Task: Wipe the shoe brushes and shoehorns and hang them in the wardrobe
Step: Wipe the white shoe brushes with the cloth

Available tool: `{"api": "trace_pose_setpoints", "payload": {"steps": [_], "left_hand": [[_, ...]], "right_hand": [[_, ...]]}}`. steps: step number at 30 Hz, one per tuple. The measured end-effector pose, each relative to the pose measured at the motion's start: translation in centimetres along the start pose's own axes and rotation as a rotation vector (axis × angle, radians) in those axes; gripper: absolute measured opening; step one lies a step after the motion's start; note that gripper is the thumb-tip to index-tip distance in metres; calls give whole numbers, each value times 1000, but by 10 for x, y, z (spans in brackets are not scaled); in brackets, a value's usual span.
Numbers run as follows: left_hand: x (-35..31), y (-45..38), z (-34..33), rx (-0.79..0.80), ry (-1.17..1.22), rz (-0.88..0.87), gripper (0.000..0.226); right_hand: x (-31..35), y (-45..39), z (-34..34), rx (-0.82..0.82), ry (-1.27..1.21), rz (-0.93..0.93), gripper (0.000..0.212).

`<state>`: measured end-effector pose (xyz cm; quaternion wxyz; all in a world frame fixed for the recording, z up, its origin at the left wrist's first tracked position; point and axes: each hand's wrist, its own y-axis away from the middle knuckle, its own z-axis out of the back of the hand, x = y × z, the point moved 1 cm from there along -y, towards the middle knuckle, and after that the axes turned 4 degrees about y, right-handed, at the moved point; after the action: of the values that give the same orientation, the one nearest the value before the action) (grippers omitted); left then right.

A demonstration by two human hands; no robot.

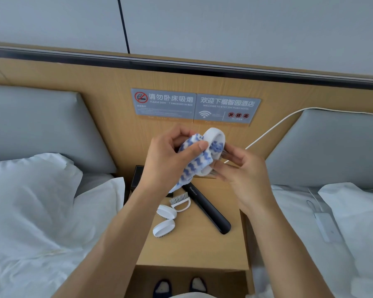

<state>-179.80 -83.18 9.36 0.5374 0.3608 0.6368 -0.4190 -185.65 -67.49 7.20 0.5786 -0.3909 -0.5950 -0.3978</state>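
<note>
My left hand [170, 155] pinches a blue-and-white striped cloth [194, 160] against a white shoe brush [215, 138] held up above the nightstand. My right hand [243, 171] holds that brush from the bristle side, fingers curled round it. On the wooden nightstand [202, 250] below lie a black shoehorn [207, 209] lying diagonally, a white brush with a loop handle [181, 202], and two oval white brushes [166, 212] [163, 227].
A black box [137, 177] stands at the nightstand's back left. Beds with white pillows flank the stand on both sides. A white cable [274, 127] runs down the wooden headboard, and a white charger [325, 224] lies on the right bed. My feet [180, 287] show below.
</note>
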Motion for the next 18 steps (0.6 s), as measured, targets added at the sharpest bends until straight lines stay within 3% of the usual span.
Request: {"api": "trace_pose_setpoints", "payload": {"steps": [11,18], "left_hand": [[22,16,21,109,-42,-143,32],[41,23,43,98,-48,-74,32]], "right_hand": [[-9,-7,2,172,-307,-254,29],[-31,-11,-6,225,-306,-420,37]]}}
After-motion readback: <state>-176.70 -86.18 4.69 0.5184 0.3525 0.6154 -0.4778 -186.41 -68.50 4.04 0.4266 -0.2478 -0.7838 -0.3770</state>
